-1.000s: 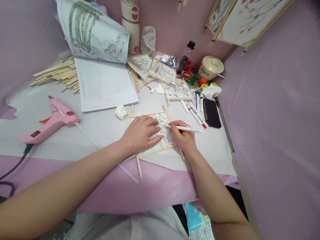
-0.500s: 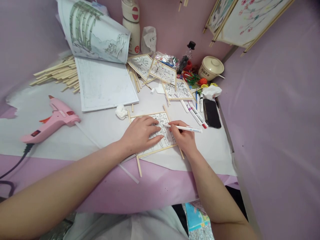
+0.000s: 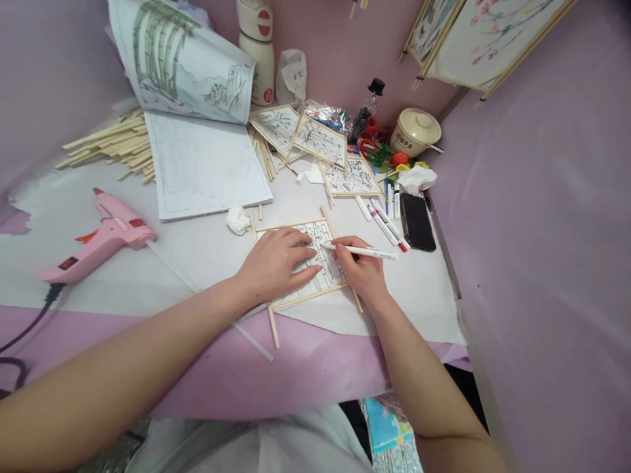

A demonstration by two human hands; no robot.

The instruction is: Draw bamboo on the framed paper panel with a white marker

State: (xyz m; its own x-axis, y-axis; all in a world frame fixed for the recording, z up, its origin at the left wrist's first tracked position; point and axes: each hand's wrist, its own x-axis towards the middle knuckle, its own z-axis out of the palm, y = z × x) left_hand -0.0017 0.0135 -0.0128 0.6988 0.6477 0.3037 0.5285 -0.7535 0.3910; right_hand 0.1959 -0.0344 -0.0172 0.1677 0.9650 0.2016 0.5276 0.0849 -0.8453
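A small drawing in a frame of wooden sticks [image 3: 320,233] lies on white paper near the table's front edge. My left hand [image 3: 277,264] rests flat on it, fingers spread, pressing it down. My right hand [image 3: 362,270] grips a white pen [image 3: 365,251] whose tip touches the drawing just right of my left fingertips. The drawing's black line pattern is partly hidden under both hands.
A pink glue gun [image 3: 101,235] lies at the left with its cord. An open sketchbook [image 3: 204,164], a pile of wooden sticks [image 3: 111,141], three more framed drawings [image 3: 320,141], markers [image 3: 384,220], a black phone [image 3: 417,222], a lidded pot [image 3: 415,131] and a flask [image 3: 257,49] stand behind.
The pen tip has shifted slightly left on the drawing. My left hand has stayed put.
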